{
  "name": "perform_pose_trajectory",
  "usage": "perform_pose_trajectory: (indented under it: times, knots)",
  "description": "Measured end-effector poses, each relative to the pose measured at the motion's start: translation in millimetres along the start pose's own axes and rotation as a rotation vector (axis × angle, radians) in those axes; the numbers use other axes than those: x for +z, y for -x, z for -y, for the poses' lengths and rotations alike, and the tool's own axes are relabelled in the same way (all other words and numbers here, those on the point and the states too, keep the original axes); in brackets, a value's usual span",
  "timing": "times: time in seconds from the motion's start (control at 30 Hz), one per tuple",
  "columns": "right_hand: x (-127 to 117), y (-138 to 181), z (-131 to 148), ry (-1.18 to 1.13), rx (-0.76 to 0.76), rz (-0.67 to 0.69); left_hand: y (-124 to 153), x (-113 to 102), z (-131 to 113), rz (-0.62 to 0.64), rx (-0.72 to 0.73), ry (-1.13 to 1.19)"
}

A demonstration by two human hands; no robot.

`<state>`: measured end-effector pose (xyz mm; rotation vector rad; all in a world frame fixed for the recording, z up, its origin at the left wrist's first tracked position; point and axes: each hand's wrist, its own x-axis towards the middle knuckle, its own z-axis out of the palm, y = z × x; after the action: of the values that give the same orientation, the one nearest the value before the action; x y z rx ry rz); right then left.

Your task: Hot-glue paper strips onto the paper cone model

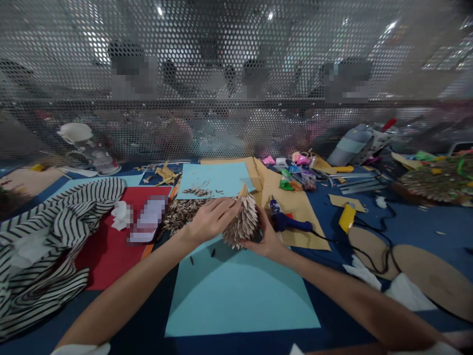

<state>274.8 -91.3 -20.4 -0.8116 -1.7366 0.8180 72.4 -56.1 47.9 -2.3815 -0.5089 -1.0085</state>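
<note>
Tabletop [424,222], blue, strewn with paper sheets [240,301] | perforated screen [236,133] behind, blurred people [254,74] beyond | left hand [212,219], right hand [269,239] together clasping scaly object [242,228]

Grey-brown scaled piece [242,224] — light blue sheet [242,296].
Cloth [79,222] is striped black and white; paper [107,261] is red; glue gun [294,223], dark blue; cardboard disc [436,271], tan — tabletop [417,227], navy.

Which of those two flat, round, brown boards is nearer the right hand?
The left board, just below the oblong yellow tool; the right board lies farther out.
</note>
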Motion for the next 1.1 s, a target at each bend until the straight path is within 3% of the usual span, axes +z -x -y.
perform_pose_trajectory:
  times: [0.23,0.5,0.7,0.83,1.0,1.1]
  knots:
    - [0.5,0.0,2.1,-0.005,0.034,-0.002,0.8,1.3,-0.3,0.010,-0.007,0.021]
    - [0.7,1.2,-2.5,-0.029,0.069,-0.030,-11.3,-3.3,-1.4,-0.074,-0.071,0.056]
    - [-2.0,3.2,-15.2,-0.069,0.142,-0.116,-15.8,-13.1,13.5,-0.163,-0.325,0.096]
    - [-3.3,4.6,-13.6,-0.015,0.153,-0.102,-0.7,-5.6,30.1,-0.009,-0.550,0.169]
    - [-2.2,5.0,-3.1,0.042,0.110,0.024,43.4,5.4,41.6,0.237,-0.813,0.212]
    - [-1.2,3.5,1.7,0.038,0.092,0.080,64.9,2.3,38.6,0.278,-0.812,0.152]
